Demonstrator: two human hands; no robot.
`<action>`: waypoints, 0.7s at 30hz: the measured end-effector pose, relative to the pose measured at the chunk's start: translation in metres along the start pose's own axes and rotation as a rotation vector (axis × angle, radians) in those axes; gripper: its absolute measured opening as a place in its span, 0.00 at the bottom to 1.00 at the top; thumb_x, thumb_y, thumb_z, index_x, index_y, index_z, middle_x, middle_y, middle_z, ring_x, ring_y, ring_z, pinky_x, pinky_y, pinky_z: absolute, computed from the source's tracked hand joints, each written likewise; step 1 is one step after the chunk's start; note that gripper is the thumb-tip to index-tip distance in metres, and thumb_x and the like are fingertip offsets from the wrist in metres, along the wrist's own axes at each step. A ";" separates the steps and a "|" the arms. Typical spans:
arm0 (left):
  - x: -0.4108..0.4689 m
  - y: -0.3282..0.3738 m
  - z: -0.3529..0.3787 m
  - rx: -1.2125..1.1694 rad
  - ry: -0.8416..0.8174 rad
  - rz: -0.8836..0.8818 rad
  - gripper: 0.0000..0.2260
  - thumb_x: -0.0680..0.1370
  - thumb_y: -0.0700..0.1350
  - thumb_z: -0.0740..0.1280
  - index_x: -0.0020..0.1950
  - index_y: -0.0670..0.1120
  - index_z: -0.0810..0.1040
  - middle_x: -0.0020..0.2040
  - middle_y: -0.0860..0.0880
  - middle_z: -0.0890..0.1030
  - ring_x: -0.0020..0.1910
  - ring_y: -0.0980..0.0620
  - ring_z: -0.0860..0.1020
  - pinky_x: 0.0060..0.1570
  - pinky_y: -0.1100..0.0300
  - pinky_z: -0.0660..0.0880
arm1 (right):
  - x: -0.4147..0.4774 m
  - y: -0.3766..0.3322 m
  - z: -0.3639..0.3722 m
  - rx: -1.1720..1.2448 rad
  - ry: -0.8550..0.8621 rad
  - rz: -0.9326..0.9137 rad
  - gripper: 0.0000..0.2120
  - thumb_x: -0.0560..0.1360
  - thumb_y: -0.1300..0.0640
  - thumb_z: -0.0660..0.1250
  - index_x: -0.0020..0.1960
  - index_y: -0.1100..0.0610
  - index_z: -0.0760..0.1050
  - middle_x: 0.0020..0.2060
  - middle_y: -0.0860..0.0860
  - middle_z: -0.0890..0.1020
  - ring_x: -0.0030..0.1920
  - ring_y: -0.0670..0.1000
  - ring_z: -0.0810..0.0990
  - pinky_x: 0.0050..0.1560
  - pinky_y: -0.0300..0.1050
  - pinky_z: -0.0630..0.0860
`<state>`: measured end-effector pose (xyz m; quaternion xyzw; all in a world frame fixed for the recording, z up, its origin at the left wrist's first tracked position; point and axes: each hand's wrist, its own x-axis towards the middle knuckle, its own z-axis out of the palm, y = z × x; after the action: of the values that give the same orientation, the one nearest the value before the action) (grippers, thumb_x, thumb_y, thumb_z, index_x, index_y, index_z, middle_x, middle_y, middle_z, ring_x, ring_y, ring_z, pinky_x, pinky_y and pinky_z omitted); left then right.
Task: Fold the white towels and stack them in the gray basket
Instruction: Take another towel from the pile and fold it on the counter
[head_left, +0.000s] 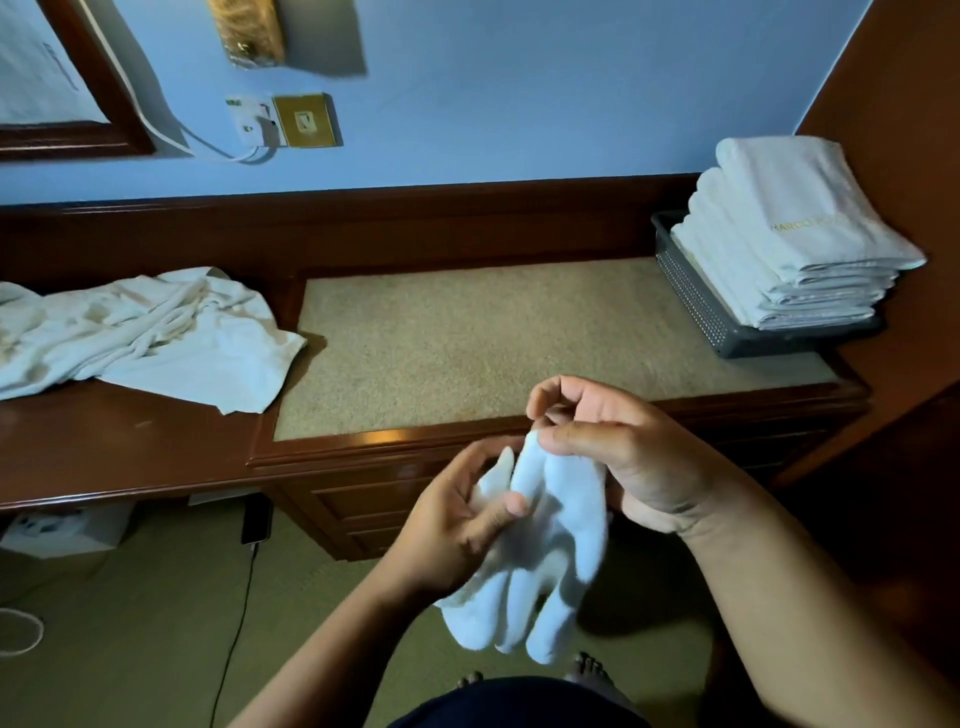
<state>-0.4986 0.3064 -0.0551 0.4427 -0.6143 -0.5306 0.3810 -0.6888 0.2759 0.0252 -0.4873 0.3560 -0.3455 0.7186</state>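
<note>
Fingers and thumb of the right hand (623, 457) pinch the top edge of a bunched white towel (545, 571), and the left hand (457, 525) grips its middle, in the air before the desk (467, 332). Folding looks barely begun. The next move probably calls for finding corners and spreading it flat. The gray basket (696, 296) already carries a folded stack (779, 244).

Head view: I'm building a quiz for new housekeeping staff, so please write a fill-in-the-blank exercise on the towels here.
The folded towels are stacked in the gray basket at the ____ end of the desk. The unfolded towels lie crumpled at its ____ end. The left hand and right hand hold one small towel of ____ colour.
Missing words: right; left; white.
</note>
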 end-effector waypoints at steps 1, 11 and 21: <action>-0.001 0.000 0.001 0.110 -0.024 0.005 0.14 0.76 0.61 0.70 0.53 0.52 0.81 0.45 0.53 0.83 0.45 0.58 0.80 0.45 0.56 0.78 | 0.000 -0.001 0.000 -0.041 0.037 -0.028 0.06 0.73 0.64 0.67 0.47 0.55 0.72 0.35 0.56 0.69 0.34 0.49 0.70 0.31 0.43 0.64; 0.002 0.011 -0.035 -0.120 0.201 -0.049 0.17 0.75 0.58 0.70 0.38 0.45 0.80 0.35 0.46 0.80 0.36 0.50 0.77 0.38 0.53 0.72 | 0.002 0.035 -0.031 -0.621 0.218 0.065 0.12 0.70 0.56 0.79 0.51 0.45 0.82 0.46 0.47 0.86 0.50 0.48 0.84 0.58 0.50 0.79; -0.001 0.011 -0.049 -0.171 0.234 -0.098 0.22 0.74 0.59 0.71 0.39 0.39 0.77 0.35 0.44 0.77 0.36 0.49 0.75 0.38 0.52 0.70 | 0.011 0.047 -0.022 -0.415 0.365 -0.124 0.16 0.72 0.39 0.70 0.50 0.50 0.81 0.41 0.57 0.82 0.42 0.52 0.78 0.51 0.51 0.75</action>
<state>-0.4536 0.2919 -0.0372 0.4971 -0.4959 -0.5435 0.4600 -0.6950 0.2699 -0.0275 -0.5746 0.5122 -0.3903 0.5051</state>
